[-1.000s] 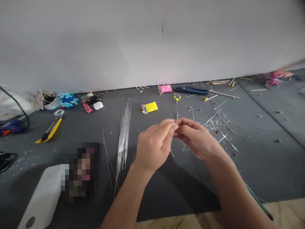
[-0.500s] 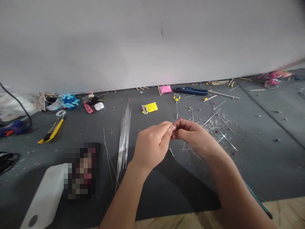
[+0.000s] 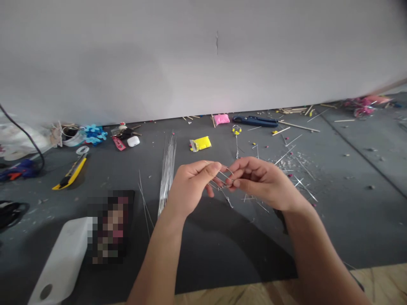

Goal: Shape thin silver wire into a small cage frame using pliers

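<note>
Between my two hands is a thin silver wire (image 3: 226, 173), bent into a curve near the fingertips. My left hand (image 3: 193, 184) pinches it between thumb and fingers. On the other side my right hand (image 3: 265, 180) grips it with thumb and forefinger, the other fingers curled. A twisted wire end (image 3: 229, 202) shows just below the hands; whether it joins the held wire I cannot tell. Beyond the hands lies a wire piece with a ring of yellow bits (image 3: 236, 130) on a twisted stem. Left of my left hand is a bundle of straight wires (image 3: 167, 169).
A yellow clay packet (image 3: 201, 144), a pink packet (image 3: 221, 119) and a dark blue tool (image 3: 255, 121) lie toward the wall. Cut wire scraps (image 3: 297, 182) litter the right. At left are a yellow cutter knife (image 3: 71, 173), a white power bank (image 3: 63, 258) and a blurred phone-like object (image 3: 127, 212).
My hands have drawn slightly apart, the left one moving left. The bent wire between them, hidden before, now shows.
</note>
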Motion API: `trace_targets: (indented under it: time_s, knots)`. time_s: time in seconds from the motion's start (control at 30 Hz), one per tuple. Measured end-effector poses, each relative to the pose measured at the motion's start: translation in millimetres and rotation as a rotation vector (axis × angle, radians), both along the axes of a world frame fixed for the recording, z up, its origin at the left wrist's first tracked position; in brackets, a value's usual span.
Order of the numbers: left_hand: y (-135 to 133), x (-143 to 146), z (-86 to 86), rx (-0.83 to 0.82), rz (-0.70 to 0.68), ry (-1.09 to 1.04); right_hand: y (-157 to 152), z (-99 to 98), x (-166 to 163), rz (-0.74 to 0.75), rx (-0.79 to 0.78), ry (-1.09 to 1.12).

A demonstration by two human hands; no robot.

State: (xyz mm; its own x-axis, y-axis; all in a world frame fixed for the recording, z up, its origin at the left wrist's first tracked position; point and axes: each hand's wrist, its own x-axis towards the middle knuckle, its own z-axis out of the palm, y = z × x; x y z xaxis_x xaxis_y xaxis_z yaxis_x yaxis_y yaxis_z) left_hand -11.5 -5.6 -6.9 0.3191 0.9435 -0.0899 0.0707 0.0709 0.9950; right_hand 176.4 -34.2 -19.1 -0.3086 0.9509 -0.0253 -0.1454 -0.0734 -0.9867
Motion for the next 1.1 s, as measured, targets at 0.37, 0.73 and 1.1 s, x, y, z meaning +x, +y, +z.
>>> trace_targets:
  time_s: [0.37,0.73,1.1]
  knots:
    - [0.9,4.2,2.0,-0.115,0.02,-0.202,-1.0,0.9,-0.7,-0.031,0.031,0.113]
    - [-8.8,13.8,4.8,-0.056,0.018,-0.302,-2.6,8.1,1.7,-0.05,0.078,0.043]
    - [-9.4,16.7,0.3,-0.028,-0.014,-0.302,-2.7,10.8,0.8,-0.161,0.105,0.044]
